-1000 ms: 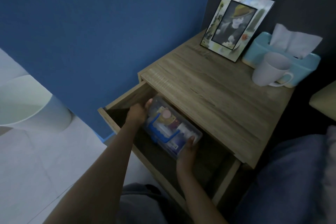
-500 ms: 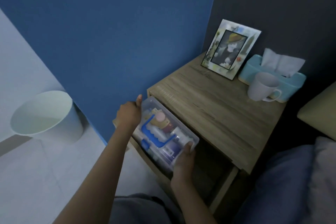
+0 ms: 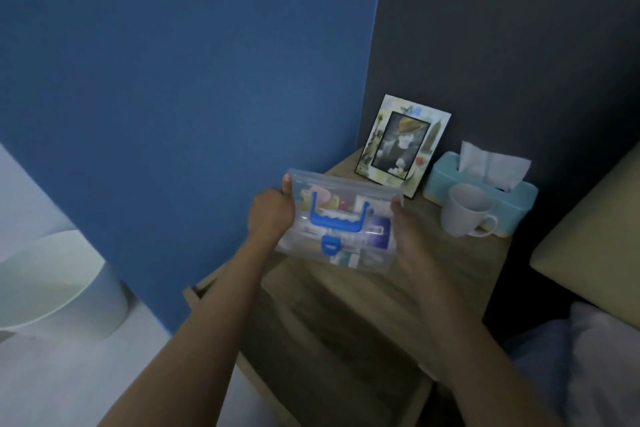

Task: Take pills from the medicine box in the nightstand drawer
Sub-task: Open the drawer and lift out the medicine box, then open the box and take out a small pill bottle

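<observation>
You have the medicine box [image 3: 341,224] clear of the drawer [image 3: 311,350] and held above the front part of the nightstand top [image 3: 450,274], tilted so its lid faces you. Your left hand [image 3: 272,215] clamps the box's left end, thumb up on the upper corner; your right hand [image 3: 410,236] closes on the right end, thumb at the top edge. Both grips look firm.

Status, as judged: retrieval is done. Outstanding items are setting the box down, releasing the blue latch [image 3: 330,245] below the blue handle [image 3: 337,217], lifting the lid and picking out the pills. The lid appears shut; packets show through the clear plastic, but which hold pills cannot be told.

Around the box: a picture frame [image 3: 403,146] stands just behind it at the rear of the top, a tissue box [image 3: 481,191] to the frame's right, and a white mug [image 3: 465,215] just in front of that. The mug sits near your right hand and limits landing room on that side. The drawer stands open below the box.
</observation>
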### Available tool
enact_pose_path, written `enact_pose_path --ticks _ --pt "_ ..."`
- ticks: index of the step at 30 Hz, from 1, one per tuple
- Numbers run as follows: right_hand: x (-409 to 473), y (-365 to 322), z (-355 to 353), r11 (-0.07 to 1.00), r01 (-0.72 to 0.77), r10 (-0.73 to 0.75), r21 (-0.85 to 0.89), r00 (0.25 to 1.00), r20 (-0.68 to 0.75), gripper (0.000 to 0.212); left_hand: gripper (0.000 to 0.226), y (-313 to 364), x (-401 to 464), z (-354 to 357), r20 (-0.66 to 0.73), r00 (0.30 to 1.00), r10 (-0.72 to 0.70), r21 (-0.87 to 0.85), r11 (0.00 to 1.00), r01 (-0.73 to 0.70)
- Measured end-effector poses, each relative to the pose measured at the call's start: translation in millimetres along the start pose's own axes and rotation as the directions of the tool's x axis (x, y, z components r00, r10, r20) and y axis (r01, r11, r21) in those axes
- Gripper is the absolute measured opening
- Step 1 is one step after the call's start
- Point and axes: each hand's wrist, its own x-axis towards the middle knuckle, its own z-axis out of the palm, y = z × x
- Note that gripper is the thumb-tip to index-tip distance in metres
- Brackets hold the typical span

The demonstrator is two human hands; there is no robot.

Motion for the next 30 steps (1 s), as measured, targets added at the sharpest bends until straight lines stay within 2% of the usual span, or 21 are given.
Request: enact_pose_path --ticks 3,7,10,13,18,22,24,25,27,28,29,30 --pt "36.0 -11.2 -17.2 0.998 0.04 -0.04 -0.04 0.999 -0.019 0.046 0.076 9.8 7.6 34.8 0.059 0.998 -0.017 -0.028 0.999 0.019" --pt "67.4 -10.7 -28.2 0.995 0.053 -0.052 -0.079 0.999 0.015 0.034 0.073 14.9 13.9 63.6 0.008 1.0 0.001 -0.062 0.998 0.0" --pt "81.7 -9.6 -28.8 0.985 0.102 -0.099 -0.137 0.995 0.027 0.04 0.068 14.2 19.7 71.9 -0.059 0.998 0.003 -0.046 0.999 -0.006" --pt "87.9 -9.8 -26.8 0.983 0.137 -0.133 -0.119 0.99 0.041 0.037 0.066 13.6 27.7 77.1 -0.094 0.995 -0.015 -0.053 0.999 0.01" --pt "92.8 -7.7 -25.9 0.971 0.182 -0.174 -0.157 0.983 0.062 0.043 0.06 13.0 36.1 83.5 -0.14 0.99 -0.027 -0.191 0.982 0.0" --pt "90.2 -5.6 -22.1 0.953 0.239 -0.238 -0.185 0.971 0.026 0.045 0.056 12.9 33.5 81.4 -0.089 0.995 -0.046 -0.319 0.948 0.015" --pt "87.3 -6.1 -19.8 0.945 0.271 -0.273 -0.186 0.962 0.011 0.045 0.05 12.3 25.6 82.8 -0.148 0.989 -0.022 -0.367 0.93 -0.034" --pt "87.1 -6.1 -19.0 0.942 0.281 -0.285 -0.181 0.959 0.007 0.045 0.048 11.9 17.7 83.7 -0.258 0.966 0.015 -0.338 0.935 -0.104" --pt "87.8 -5.3 -18.1 0.939 0.294 -0.298 -0.181 0.954 0.002 0.045 0.038 15.5 -8.7 86.9 -0.521 0.841 0.148 -0.232 0.924 -0.306" --pt "88.5 -4.4 -18.3 0.936 0.3 -0.304 -0.186 0.953 0.003 0.045 0.029 15.2 -20.8 93.5 -0.571 0.8 0.186 -0.222 0.903 -0.368" --pt "89.2 -3.8 -18.4 0.932 0.306 -0.311 -0.193 0.95 0.006 0.045 0.029 14.9 -33.1 101.7 -0.546 0.817 0.184 -0.278 0.881 -0.384" --pt "90.2 -3.1 -18.4 0.929 0.315 -0.319 -0.197 0.948 0.008 0.045 0.038 15.0 -43.8 110.0 -0.452 0.879 0.152 -0.377 0.861 -0.342"
